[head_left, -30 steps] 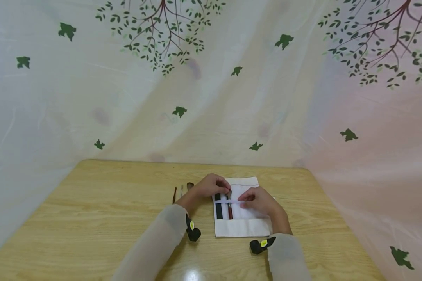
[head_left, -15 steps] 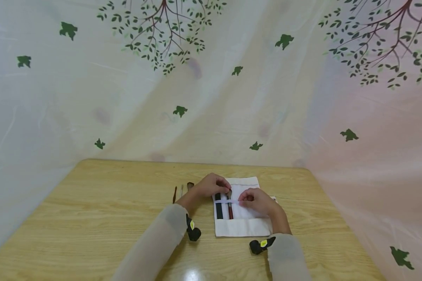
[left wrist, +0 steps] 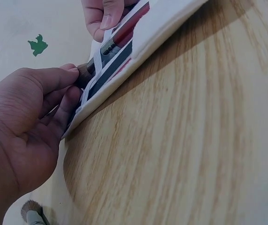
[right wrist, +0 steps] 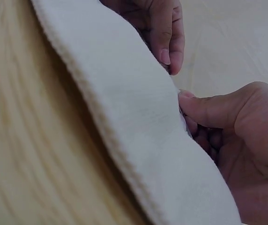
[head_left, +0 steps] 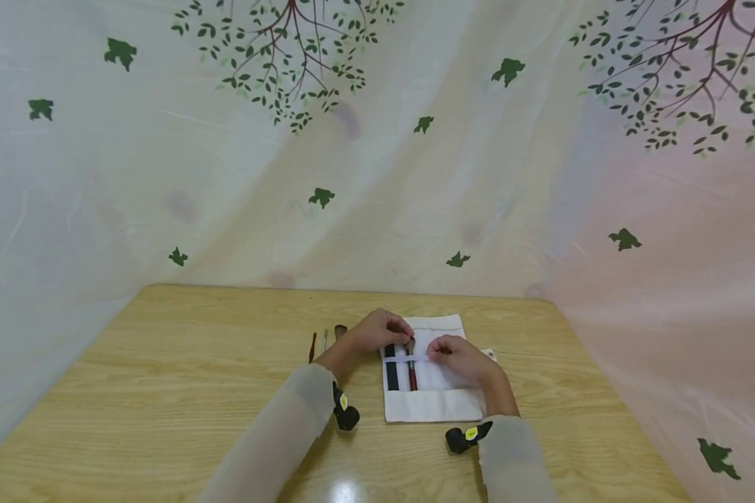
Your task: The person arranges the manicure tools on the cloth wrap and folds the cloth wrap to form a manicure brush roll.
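A white cloth brush roll (head_left: 434, 405) lies unfolded on the table, with a pocket along its near edge and a white elastic band (left wrist: 98, 61) across it. A paintbrush (head_left: 412, 377) with a red handle is tucked in the pocket and passes under the band, bristles away from me. My left hand (head_left: 377, 330) pinches the bristle end between thumb and fingers. To its left, a flat black piece (head_left: 393, 370) also sits under the band. My right hand (head_left: 462, 356) pinches the band to the right of the brush; the pocket cloth hides its fingertips in the right wrist view.
Left of the roll, beyond my left forearm, lie a thin brown-handled tool (head_left: 312, 347), a slim pale tool (head_left: 325, 340) and a broad brush (left wrist: 33, 213). The wooden table (head_left: 163, 391) ends at a hanging cloth (head_left: 258, 209) printed with leaves.
My right fingers have closed in on the elastic band and curled tighter. The left hand and the paintbrush have hardly moved.
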`<state>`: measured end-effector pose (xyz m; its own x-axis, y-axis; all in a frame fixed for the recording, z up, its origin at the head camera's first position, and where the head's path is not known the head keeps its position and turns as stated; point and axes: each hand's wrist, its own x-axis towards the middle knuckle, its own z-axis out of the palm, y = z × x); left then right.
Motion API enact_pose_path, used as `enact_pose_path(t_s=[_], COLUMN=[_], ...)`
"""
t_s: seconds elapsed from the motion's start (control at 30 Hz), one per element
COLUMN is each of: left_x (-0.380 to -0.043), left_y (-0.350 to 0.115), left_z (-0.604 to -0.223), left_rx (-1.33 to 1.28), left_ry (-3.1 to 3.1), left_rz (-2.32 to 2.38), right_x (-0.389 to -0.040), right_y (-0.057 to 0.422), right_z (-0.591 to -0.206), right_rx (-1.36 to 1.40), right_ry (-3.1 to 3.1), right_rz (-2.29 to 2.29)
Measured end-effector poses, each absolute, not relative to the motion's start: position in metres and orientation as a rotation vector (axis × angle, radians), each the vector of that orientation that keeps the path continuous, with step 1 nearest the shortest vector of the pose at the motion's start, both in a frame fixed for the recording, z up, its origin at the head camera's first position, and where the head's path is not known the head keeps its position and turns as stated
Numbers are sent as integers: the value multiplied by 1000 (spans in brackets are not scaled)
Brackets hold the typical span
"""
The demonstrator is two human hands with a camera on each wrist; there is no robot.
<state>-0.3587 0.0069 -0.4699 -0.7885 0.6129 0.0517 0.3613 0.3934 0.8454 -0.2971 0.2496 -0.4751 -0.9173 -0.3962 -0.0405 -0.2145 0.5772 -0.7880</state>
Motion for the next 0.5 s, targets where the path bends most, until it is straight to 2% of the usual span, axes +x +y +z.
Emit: enact_pose_path(t_s=[0.23, 0.5], left_x=[-358, -361], left_y=[8, 0], left_z=[-469, -460], left_rx=[857, 741], left_ry=[2415, 2425], left_rz=[1362, 1476], right_x=[-296, -296], right_y=[248, 249], right_z=[-474, -475], right_rx=[-457, -495], right_ry=[2607, 2621], right_rz=[-1255, -1265])
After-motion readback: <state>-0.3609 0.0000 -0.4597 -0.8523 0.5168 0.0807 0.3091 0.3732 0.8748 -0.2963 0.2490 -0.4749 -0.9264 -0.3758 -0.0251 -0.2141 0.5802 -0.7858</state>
